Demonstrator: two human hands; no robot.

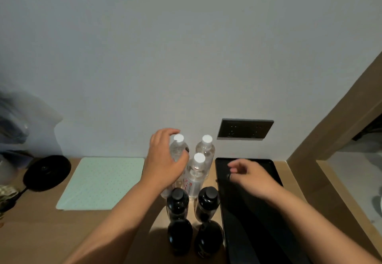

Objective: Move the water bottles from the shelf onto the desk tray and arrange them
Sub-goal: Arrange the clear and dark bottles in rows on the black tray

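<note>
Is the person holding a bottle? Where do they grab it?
The left hand curls round the upper body of the back-left clear water bottle, below its white cap. The right hand holds nothing.

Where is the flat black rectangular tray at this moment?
In the head view, the flat black rectangular tray lies on the wooden desk at the right, beside the clear and dark bottles, below the dark wall socket plate, with the right hand over it.

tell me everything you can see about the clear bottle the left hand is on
The clear bottle is see-through plastic with a white screw cap, standing upright at the back left of a cluster of bottles near the wall. The left hand curls round its upper body, thumb on the front. A label with red print shows low down, mostly hidden by the hand.
</note>
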